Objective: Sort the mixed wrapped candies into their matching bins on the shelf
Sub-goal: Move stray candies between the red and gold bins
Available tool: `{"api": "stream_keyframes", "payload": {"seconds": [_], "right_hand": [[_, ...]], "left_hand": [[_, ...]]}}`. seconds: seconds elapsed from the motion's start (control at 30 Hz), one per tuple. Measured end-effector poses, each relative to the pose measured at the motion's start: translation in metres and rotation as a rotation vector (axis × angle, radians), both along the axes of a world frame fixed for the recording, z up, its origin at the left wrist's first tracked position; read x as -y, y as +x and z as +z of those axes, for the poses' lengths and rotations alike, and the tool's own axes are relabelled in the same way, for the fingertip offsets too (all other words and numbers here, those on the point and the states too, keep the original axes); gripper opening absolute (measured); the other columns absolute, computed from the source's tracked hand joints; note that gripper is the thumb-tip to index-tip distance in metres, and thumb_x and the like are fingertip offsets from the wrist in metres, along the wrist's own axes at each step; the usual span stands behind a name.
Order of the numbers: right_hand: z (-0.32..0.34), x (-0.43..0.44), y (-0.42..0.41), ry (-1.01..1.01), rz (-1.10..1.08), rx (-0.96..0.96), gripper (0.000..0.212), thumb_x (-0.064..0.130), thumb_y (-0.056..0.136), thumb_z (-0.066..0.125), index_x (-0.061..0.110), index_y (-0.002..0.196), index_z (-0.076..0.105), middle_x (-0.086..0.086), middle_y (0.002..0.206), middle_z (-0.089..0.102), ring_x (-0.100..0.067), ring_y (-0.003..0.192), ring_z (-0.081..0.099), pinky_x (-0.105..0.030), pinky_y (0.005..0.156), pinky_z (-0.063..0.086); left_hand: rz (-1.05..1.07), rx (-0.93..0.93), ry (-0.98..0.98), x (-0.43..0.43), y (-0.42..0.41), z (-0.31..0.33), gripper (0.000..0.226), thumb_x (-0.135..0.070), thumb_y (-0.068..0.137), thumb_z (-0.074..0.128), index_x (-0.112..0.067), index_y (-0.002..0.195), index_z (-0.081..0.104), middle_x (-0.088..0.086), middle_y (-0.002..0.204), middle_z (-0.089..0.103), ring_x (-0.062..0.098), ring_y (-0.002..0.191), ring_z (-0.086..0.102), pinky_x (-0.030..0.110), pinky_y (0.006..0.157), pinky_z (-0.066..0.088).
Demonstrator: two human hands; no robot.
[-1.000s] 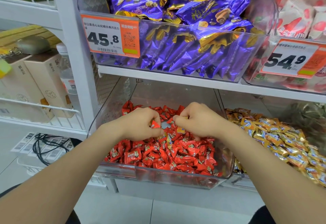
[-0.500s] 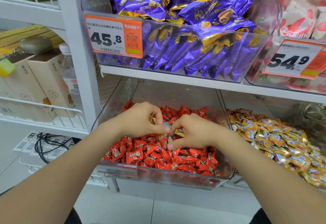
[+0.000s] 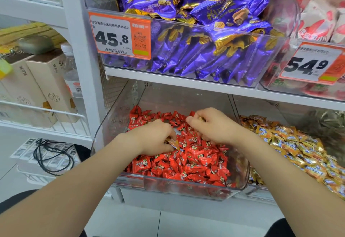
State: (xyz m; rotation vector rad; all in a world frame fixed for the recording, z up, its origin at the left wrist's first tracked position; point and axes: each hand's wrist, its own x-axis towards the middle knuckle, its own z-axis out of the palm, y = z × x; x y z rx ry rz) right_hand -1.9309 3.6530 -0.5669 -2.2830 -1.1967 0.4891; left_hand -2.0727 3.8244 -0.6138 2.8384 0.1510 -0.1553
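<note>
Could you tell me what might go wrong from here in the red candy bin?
1. The gold-wrapped candy pinched by the left hand could slip back among the red candies.
2. The right hand seems to grip a gold piece; it might fall short of the orange-gold pile.
3. Digging may push red candies over the clear bin at its low front wall.

A white shelf is carried by a white upright post, and the light on both is bright and even. To its left, a white wire rack holds tall beige boxes, with a clear bottle just beside the post. Lower down, a looped black cable lies on sheets of barcode labels, and the floor is pale tile with thin joints.
</note>
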Motion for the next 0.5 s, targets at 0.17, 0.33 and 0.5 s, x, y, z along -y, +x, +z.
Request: {"api": "stream_keyframes", "payload": {"seconds": [0.17, 0.33, 0.5], "right_hand": [[-0.008, -0.002, 0.002, -0.008, 0.034, -0.045, 0.027, 0.04, 0.101, 0.068, 0.02, 0.085, 0.076, 0.002, 0.067, 0.074, -0.013, 0.05, 0.052, -0.032, 0.056, 0.047], [-0.01, -0.006, 0.004, -0.033, -0.008, 0.009, 0.027, 0.043, 0.103, 0.063, 0.025, 0.093, 0.079, 0.006, 0.066, 0.073, -0.001, 0.049, 0.054, -0.026, 0.059, 0.045], [-0.007, -0.015, -0.001, 0.013, -0.044, 0.024, 0.041, 0.052, 0.105, 0.051, 0.025, 0.086, 0.075, -0.003, 0.054, 0.068, -0.011, 0.05, 0.07, -0.029, 0.065, 0.051]], "left_hand": [[-0.047, 0.061, -0.002, 0.003, 0.005, -0.006, 0.014, -0.038, 0.094, 0.073, -0.023, 0.095, 0.075, -0.008, 0.077, 0.067, 0.015, 0.076, 0.062, 0.04, 0.077, 0.056], [-0.001, 0.076, -0.174, -0.001, 0.001, -0.005, 0.015, -0.038, 0.102, 0.063, -0.025, 0.095, 0.063, -0.004, 0.085, 0.069, 0.018, 0.079, 0.064, 0.038, 0.075, 0.054], [0.243, 0.141, -0.576, -0.014, -0.003, 0.011, 0.034, -0.047, 0.109, 0.044, -0.017, 0.098, 0.055, -0.001, 0.076, 0.053, 0.017, 0.059, 0.05, 0.039, 0.061, 0.049]]}}
